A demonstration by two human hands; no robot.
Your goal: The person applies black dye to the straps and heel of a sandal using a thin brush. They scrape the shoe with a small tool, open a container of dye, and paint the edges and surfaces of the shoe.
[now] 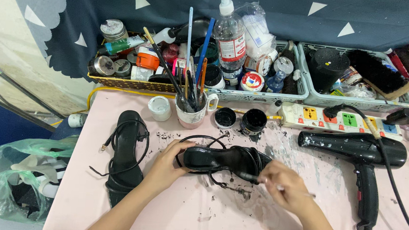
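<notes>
A black strappy sandal (225,159) lies across the middle of the pink table (198,214). My left hand (166,164) grips its heel end on the left. My right hand (283,184) holds a thin paintbrush (250,178) whose black tip touches the sandal's front straps. The matching black sandal (125,155) lies flat to the left, its straps loose.
An open jar of black paint (253,121) and its lid (225,117) stand behind the sandal, beside a mug of brushes (191,110) and a white jar (159,108). A black hair dryer (360,155) lies at right. Power strip (339,119) and baskets of supplies (258,92) line the back.
</notes>
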